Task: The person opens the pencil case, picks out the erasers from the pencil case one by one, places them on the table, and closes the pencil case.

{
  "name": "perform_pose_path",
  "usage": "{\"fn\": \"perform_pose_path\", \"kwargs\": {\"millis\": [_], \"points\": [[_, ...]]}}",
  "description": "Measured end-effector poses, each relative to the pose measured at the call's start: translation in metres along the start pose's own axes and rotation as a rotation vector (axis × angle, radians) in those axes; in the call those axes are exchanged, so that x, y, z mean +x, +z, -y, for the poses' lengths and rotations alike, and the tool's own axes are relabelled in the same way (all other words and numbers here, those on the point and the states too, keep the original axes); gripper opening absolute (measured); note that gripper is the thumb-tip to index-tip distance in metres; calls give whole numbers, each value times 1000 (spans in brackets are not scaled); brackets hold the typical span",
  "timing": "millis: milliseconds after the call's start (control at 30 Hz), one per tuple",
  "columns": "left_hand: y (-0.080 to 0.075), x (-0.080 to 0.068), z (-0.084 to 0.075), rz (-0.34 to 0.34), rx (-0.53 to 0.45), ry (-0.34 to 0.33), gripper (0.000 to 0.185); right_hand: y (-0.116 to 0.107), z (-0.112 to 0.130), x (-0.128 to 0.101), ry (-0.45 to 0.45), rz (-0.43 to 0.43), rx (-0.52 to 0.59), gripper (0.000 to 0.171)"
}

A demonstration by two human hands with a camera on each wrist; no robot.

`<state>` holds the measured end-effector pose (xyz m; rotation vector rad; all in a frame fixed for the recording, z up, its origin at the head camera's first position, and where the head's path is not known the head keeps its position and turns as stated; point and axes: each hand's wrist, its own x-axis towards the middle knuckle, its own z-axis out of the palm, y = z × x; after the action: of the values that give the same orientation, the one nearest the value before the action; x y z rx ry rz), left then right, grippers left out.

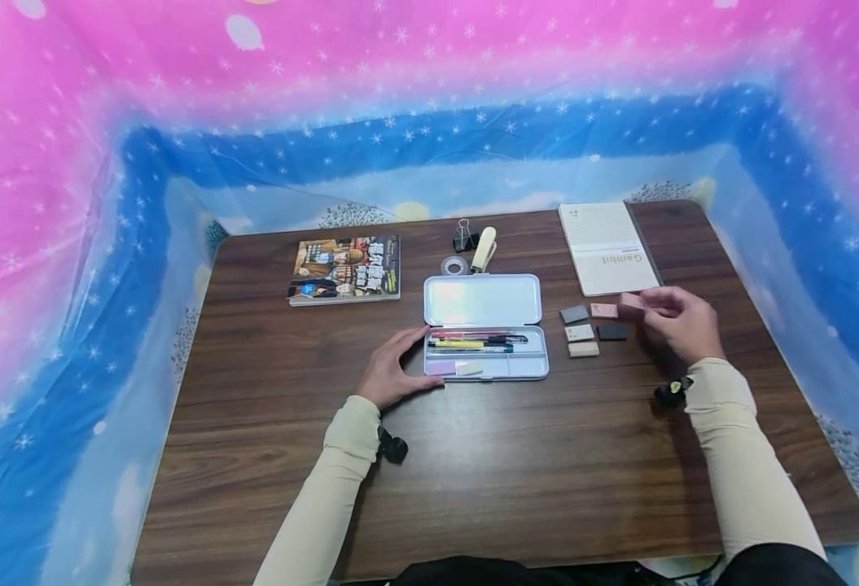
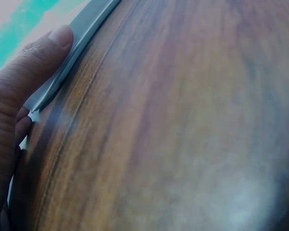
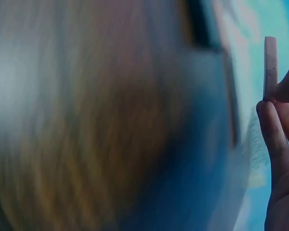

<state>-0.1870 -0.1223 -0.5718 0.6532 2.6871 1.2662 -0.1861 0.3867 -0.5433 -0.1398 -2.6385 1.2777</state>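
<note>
So the right hand (image 1: 681, 324) is pinching a small pink eraser (image 1: 630, 303) between thumb and fingertips, holding it just off the dark wooden table (image 1: 253, 456), near the lower corner of the white notebook (image 1: 605, 247). The right wrist view is blurry, but you can make out the pink eraser (image 3: 270, 67) held on edge at the fingertips (image 3: 269, 125).

Just left of that hand there's a little cluster of other erasers lying flat: a grey one (image 1: 574, 314), another pink one (image 1: 604, 310), a white one (image 1: 579, 332), a black one (image 1: 612, 332) and a beige one (image 1: 584, 349).

The left hand (image 1: 394, 370) rests flat on the table with fingers spread and relaxed, touching the near left corner of the open pencil case (image 1: 486, 327) (lid flipped back, pens (image 1: 473, 340) lined up in the tray). In the left wrist view the thumb (image 2: 38, 62) lies right against the case's edge (image 2: 77, 43).

On the far side sit a comic book (image 1: 345, 268) to the left, plus a binder clip (image 1: 463, 236), a tape roll (image 1: 455, 265) and a stapler-looking thing (image 1: 484, 249).
</note>
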Motion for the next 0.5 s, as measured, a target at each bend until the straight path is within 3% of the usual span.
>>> {"fn": "perform_pose_path", "kwargs": {"millis": [167,500], "points": [[0,-1,0,1,-3,-1,97,-7,-27,3,-3,70,-75,23],[0,0,-1,-4,-12,5,95,0,-39,7,36,80,-7,27]]}}
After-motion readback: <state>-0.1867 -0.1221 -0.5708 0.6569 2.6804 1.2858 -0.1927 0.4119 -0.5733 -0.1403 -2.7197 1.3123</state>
